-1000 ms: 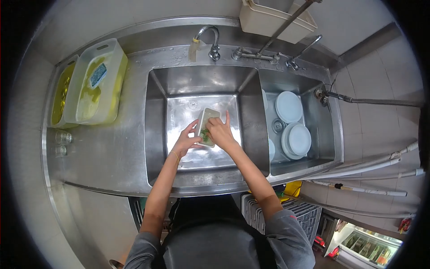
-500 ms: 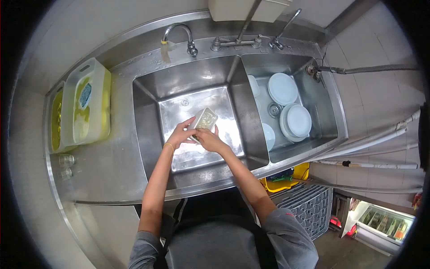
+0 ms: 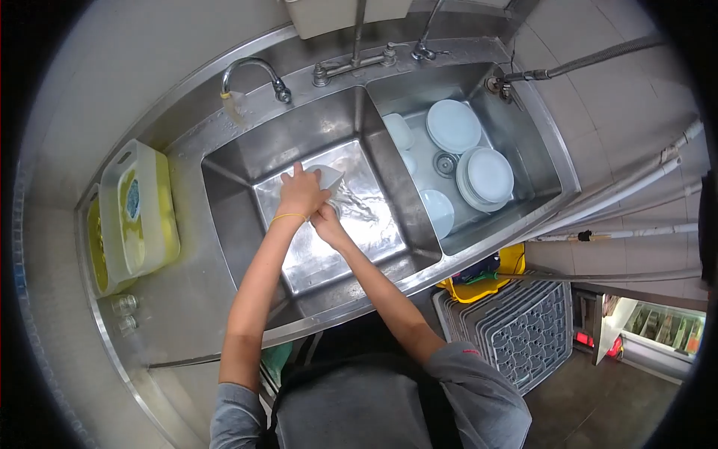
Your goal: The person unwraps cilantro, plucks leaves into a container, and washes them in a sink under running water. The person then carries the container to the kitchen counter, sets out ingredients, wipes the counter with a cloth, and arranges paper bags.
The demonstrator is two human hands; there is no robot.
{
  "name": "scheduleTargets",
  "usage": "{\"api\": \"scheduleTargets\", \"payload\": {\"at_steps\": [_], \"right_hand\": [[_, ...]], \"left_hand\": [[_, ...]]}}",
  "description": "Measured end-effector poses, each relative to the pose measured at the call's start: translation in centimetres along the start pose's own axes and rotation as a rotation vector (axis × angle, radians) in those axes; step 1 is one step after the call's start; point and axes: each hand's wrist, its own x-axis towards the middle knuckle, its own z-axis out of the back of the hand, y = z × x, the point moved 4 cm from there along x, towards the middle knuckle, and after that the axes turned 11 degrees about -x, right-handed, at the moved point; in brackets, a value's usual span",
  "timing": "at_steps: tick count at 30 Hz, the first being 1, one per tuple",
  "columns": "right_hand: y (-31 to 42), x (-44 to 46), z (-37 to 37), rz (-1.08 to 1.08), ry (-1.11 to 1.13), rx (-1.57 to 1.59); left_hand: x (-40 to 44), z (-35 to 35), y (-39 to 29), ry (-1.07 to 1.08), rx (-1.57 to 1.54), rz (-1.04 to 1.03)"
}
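Observation:
Over the left sink basin (image 3: 314, 275), my left hand (image 3: 302, 191) grips a small white rectangular container (image 3: 326, 175), which is tipped with its opening turned away from view. Water runs from it onto the basin floor on the right. My right hand (image 3: 327, 223) is just below my left, by the container's lower end. Its fingers are bent together, and whatever they hold, if anything, is hidden. A yellow band circles my left wrist.
White plates (image 3: 490, 175) and bowls (image 3: 437, 212) sit in the right basin. A curved faucet (image 3: 254, 63) rises behind the left basin. Tubs with yellow liquid (image 3: 153, 217) and small glasses (image 3: 124, 304) stand at the left. A grey rack (image 3: 527, 329) is below, right.
The container has gone from upright to tipped over, and water now spills into the basin. My left hand has moved on top of it. The view has turned and shifted.

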Motion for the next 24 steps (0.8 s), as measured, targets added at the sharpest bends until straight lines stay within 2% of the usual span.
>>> {"api": "scheduleTargets", "payload": {"at_steps": [4,6,7,9,11,13,16,17,20,21,24], "right_hand": [[3.6,0.1,0.4,0.054,-0.103,0.112],[5.8,0.1,0.4,0.143,-0.301,0.053],[6.8,0.0,0.4,0.187,-0.399,0.022],[9.3,-0.1,0.5,0.227,-0.334,0.028],[9.6,1.3,0.0,0.245,-0.155,-0.072],[7.7,4.8,-1.1,0.240,0.136,-0.273],[10.0,6.9,-3.3,0.489,0.189,-0.829],[11.1,7.5,-3.9,0.413,0.273,-1.019],[12.4,9.6,-5.9,0.620,0.226,-1.252],[12.3,10.3,-6.3,0.730,0.163,-1.234],[14.2,12.6,-5.7,0.752,0.030,-1.123]], "left_hand": [[-1.8,3.4,-4.4,-0.202,0.165,-0.042],[-2.1,4.0,-5.4,-0.302,0.318,-0.100],[-2.2,4.2,-5.4,-0.331,0.295,-0.095],[-2.4,4.9,-5.4,-0.392,0.246,-0.084],[-3.0,6.7,-3.8,-0.404,0.121,-0.043],[-2.6,8.3,0.5,-0.377,0.014,0.007],[-2.3,7.3,8.2,-0.156,-1.102,0.093],[-2.3,6.5,10.3,-0.119,-1.330,0.112],[-2.3,4.7,14.5,-0.122,-1.795,0.101],[-2.1,4.1,15.3,-0.120,-1.935,0.070],[-1.0,2.8,17.8,-0.153,-2.064,0.080]]}}
